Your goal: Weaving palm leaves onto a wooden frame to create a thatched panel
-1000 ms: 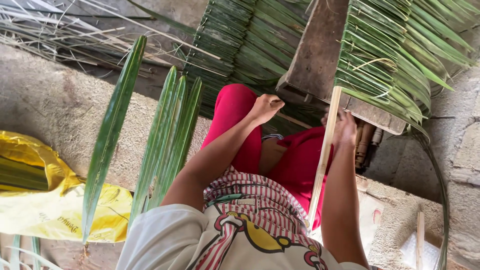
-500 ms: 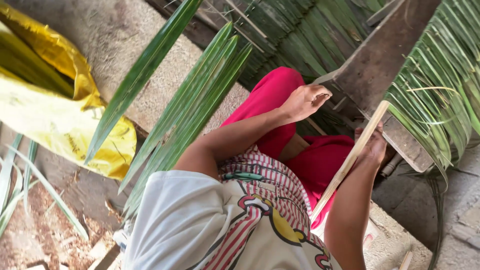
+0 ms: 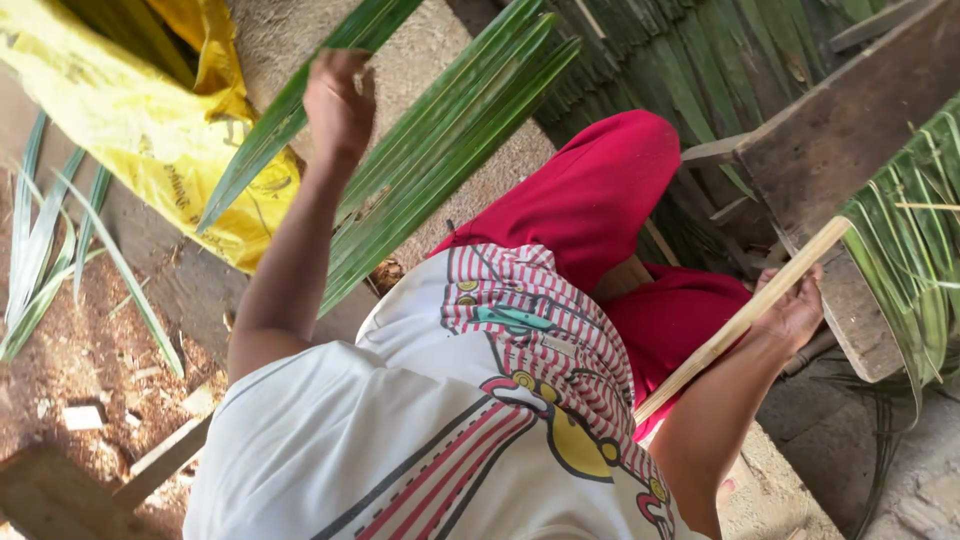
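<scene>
1. Far left of the bag: loose green leaves (image 3: 45, 270) lying on brown dirt, beside a small pale block (image 3: 80, 417) and a plank (image 3: 160, 462).
2. Yellow bag (image 3: 150, 140) crumpled on the concrete, upper left.
3. Just right of the bag: left hand (image 3: 338, 100) raised, fingers curled together around a long frond (image 3: 290, 110) that crosses over the bag's edge.
4. Further right of the bag: a bundle of fronds (image 3: 450, 150), parallel and slanting, apparently untouched by the hand.
5. Right of the bundle, well apart from the bag: red trousers (image 3: 610, 190) on bent legs; white printed shirt (image 3: 450, 420) below.
6. Further right: pale stick (image 3: 745, 318) slanting up from the shirt, clamped in the right hand (image 3: 795, 310), fingers wrapped about its upper part.
7. Above that hand: dark wooden board (image 3: 850, 130), tilted.
8. Far right, farthest from the bag: thatch (image 3: 910, 250) of folded green leaves hanging off the board's edge, near the stick's tip; whether touching, cannot tell.
</scene>
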